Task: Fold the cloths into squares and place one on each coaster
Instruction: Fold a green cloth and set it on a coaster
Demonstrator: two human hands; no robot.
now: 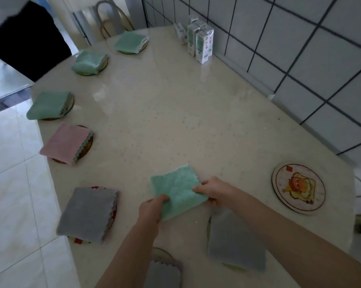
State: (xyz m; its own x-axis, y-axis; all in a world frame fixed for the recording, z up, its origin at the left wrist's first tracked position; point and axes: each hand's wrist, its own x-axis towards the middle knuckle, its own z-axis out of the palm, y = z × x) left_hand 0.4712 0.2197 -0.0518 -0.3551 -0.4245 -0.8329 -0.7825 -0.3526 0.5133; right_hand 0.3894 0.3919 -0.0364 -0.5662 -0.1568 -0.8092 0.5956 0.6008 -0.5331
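left hand (152,206) and right hand (212,191) pinch one green cloth (175,188), table's (175,111) near edge | seven folded cloths (66,142) on coasters (89,145): three green, one pink, three grey | one bare coaster (299,188), right edge

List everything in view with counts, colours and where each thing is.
held cloth: one, mint green, front middle, in both hands
green cloths: three, mint green, folded on coasters, far left edge
pink cloth: one, pink, folded on a coaster, left edge
grey cloths: three, grey, folded on coasters, near edge
bare coaster: one, pale with toast picture, right side
cartons: several, white and green, far side by tiled wall
table: one, cream, under everything
left hand: one, pinches the held cloth's near corner
right hand: one, pinches its right edge
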